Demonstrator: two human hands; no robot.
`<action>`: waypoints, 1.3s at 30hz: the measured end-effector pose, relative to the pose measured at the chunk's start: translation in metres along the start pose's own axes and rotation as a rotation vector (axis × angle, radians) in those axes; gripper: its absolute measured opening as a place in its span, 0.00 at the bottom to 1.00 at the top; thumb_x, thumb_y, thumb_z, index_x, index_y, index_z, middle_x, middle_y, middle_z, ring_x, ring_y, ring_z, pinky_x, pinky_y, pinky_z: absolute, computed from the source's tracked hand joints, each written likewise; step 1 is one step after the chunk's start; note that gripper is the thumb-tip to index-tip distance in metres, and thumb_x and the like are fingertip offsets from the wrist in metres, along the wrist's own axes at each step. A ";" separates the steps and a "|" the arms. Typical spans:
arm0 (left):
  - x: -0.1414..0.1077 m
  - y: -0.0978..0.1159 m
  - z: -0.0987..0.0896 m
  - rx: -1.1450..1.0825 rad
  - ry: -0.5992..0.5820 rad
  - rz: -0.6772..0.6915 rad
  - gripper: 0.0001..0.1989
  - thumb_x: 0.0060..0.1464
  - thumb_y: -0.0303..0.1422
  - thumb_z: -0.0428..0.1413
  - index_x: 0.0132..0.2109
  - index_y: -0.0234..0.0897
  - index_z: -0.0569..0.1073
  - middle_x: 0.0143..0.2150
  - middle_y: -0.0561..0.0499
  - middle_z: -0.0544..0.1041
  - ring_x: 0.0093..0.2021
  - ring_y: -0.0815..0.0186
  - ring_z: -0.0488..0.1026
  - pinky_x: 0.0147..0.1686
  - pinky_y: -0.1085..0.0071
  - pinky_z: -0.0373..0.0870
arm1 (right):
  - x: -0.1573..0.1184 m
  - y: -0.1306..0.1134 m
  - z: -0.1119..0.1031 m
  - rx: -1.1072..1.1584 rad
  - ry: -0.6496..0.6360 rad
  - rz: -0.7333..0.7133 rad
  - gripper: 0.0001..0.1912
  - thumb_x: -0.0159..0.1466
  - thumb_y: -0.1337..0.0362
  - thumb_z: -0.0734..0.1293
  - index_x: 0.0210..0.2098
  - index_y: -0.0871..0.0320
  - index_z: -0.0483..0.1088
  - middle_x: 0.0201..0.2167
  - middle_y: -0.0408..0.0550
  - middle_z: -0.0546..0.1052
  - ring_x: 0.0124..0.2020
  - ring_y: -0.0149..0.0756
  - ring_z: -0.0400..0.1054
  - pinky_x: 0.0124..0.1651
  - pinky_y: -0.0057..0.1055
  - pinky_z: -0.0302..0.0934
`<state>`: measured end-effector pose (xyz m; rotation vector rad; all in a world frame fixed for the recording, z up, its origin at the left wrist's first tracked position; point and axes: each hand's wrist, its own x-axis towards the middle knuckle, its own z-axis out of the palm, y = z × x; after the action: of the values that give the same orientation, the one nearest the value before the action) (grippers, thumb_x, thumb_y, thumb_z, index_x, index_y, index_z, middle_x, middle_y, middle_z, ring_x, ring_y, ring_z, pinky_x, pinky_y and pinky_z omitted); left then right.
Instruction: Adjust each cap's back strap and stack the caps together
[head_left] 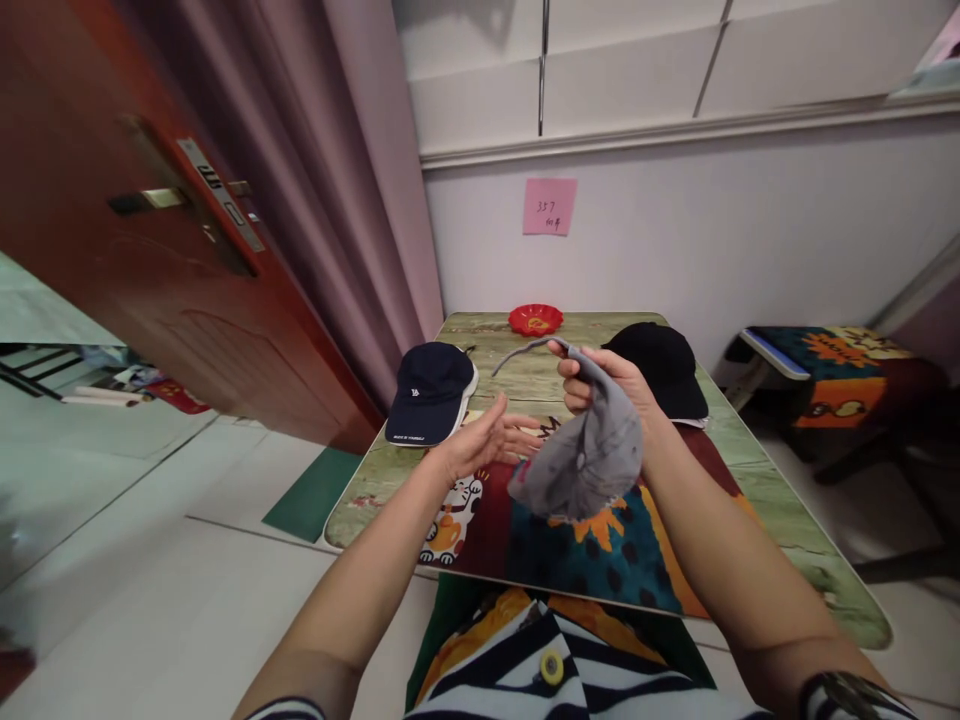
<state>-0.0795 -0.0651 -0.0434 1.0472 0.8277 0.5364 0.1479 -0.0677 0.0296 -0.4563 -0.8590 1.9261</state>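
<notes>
my right hand (621,374) pinches the grey cap (589,455) at its upper edge; it hangs below those fingers, above the table (806,560), slanting down-left toward my left hand (484,440), just beside it, fingers apart, gripping nothing.

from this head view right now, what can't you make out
All in the head view:
Gray cap, inside: hidden by its own crown
Black cap, left part: covered by the right hand
Navy cap, brim lettering: too small to read surely
Printed mat, part: behind the gray cap
Pink note, lower line: too small
</notes>
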 end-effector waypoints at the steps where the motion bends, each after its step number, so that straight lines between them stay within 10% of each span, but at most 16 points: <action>1: 0.004 -0.004 0.004 -0.047 -0.071 -0.003 0.40 0.49 0.68 0.52 0.47 0.34 0.78 0.42 0.39 0.81 0.44 0.55 0.78 0.45 0.62 0.70 | 0.002 -0.001 -0.002 -0.005 0.016 -0.018 0.13 0.62 0.59 0.69 0.45 0.56 0.74 0.25 0.37 0.71 0.17 0.22 0.48 0.18 0.23 0.51; 6: 0.019 0.017 0.019 -0.032 0.016 0.158 0.23 0.40 0.43 0.72 0.38 0.32 0.77 0.33 0.48 0.80 0.31 0.66 0.75 0.37 0.70 0.69 | 0.024 -0.015 -0.023 -0.124 0.195 -0.158 0.14 0.62 0.52 0.71 0.42 0.53 0.73 0.24 0.36 0.69 0.16 0.23 0.50 0.19 0.24 0.52; 12: 0.022 0.078 0.017 0.210 0.274 0.568 0.22 0.40 0.30 0.67 0.45 0.37 0.75 0.34 0.53 0.78 0.31 0.69 0.73 0.34 0.72 0.68 | 0.018 -0.038 -0.036 -0.355 0.372 -0.528 0.14 0.55 0.54 0.76 0.35 0.52 0.71 0.31 0.41 0.76 0.30 0.32 0.70 0.37 0.31 0.69; 19: 0.021 0.015 -0.001 0.531 0.478 0.453 0.31 0.37 0.23 0.58 0.53 0.37 0.75 0.34 0.53 0.76 0.31 0.67 0.72 0.30 0.73 0.67 | -0.014 0.015 -0.056 -0.550 0.447 -0.480 0.20 0.58 0.45 0.74 0.35 0.56 0.76 0.31 0.48 0.79 0.30 0.33 0.71 0.36 0.31 0.66; 24: 0.019 -0.018 -0.012 0.506 0.444 0.283 0.27 0.38 0.29 0.64 0.50 0.33 0.79 0.35 0.48 0.79 0.31 0.64 0.74 0.30 0.71 0.68 | -0.018 0.053 -0.059 -0.469 0.437 -0.376 0.21 0.61 0.44 0.71 0.39 0.56 0.76 0.22 0.39 0.70 0.18 0.24 0.54 0.23 0.27 0.54; 30: 0.019 -0.013 -0.005 0.579 0.451 0.242 0.16 0.49 0.45 0.63 0.34 0.34 0.80 0.29 0.50 0.76 0.29 0.66 0.71 0.27 0.73 0.63 | -0.013 0.056 -0.046 -0.425 0.414 -0.351 0.21 0.60 0.43 0.71 0.38 0.54 0.72 0.18 0.35 0.64 0.15 0.24 0.48 0.21 0.27 0.48; 39: 0.014 0.023 0.013 0.564 0.543 0.515 0.05 0.44 0.30 0.60 0.32 0.36 0.76 0.30 0.53 0.76 0.31 0.67 0.71 0.33 0.73 0.66 | -0.009 0.051 -0.039 -0.599 0.416 -0.275 0.18 0.58 0.47 0.73 0.32 0.56 0.73 0.27 0.44 0.76 0.23 0.28 0.64 0.27 0.26 0.58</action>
<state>-0.0613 -0.0524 -0.0242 1.6904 1.2327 1.0930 0.1454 -0.0762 -0.0346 -0.9966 -1.1406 1.2359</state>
